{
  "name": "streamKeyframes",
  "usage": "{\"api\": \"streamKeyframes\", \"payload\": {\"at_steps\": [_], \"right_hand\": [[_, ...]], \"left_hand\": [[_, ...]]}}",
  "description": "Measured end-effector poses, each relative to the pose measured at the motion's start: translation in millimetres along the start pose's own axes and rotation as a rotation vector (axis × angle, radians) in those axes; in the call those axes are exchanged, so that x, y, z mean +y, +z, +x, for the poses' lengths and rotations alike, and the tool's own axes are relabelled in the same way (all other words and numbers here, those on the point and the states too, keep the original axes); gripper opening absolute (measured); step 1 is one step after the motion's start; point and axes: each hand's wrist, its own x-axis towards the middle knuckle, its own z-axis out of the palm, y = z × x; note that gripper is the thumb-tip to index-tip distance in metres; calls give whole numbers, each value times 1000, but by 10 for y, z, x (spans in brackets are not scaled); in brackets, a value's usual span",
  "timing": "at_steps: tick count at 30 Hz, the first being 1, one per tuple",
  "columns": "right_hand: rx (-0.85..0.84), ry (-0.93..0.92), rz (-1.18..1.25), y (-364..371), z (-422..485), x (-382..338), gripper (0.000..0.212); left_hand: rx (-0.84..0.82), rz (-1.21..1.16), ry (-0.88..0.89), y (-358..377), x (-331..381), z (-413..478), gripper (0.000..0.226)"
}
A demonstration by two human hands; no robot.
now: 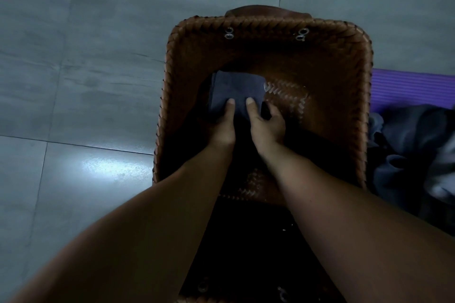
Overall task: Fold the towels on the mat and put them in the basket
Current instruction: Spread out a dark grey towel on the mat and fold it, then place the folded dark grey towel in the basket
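Observation:
A folded dark grey towel (pixel 235 88) lies low inside the brown woven basket (pixel 366 76), toward its left side. Both my arms reach down into the basket. My left hand (pixel 225 123) holds the towel's near edge, thumb on top and fingers hidden beneath. My right hand (pixel 267 122) grips the same edge just to the right, thumb on top, fingers curled under the towel's right corner. The near part of the basket floor is dark, and I cannot make out what lies there.
A purple mat (pixel 411 86) lies to the right of the basket, with a heap of unfolded grey towels (pixel 413 145) on it. Grey floor tiles (pixel 86 69) surround the basket on the left and far side. A basket handle (pixel 266 10) sticks out at the far rim.

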Motion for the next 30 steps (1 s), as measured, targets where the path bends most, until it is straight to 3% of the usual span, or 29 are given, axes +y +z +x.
{"api": "streamKeyframes", "payload": {"at_steps": [3, 6, 10, 14, 20, 25, 30], "right_hand": [[51, -40, -87, -111, -127, -40, 62], [12, -69, -187, -273, -295, -152, 57], [-82, -173, -317, -555, -646, -386, 49], [-201, -326, -455, -1007, -1206, -738, 47], [-201, -451, -522, -2069, -2149, -1194, 44], [-36, -533, -763, -3105, -2580, -1366, 42], [66, -621, -967, -4078, -2618, -1171, 34]], "left_hand": [[-82, 113, -114, -76, 345, -467, 108], [-35, 225, -124, -173, 456, -717, 78], [-2, 366, 26, -379, 699, -1178, 64], [-228, 671, 329, -674, 1049, -1766, 46], [-395, 1063, 773, -825, 1678, -2704, 43], [-527, 1241, 916, -631, 1863, -3498, 45], [-557, 1372, 967, -222, 1628, -4051, 47]]}}
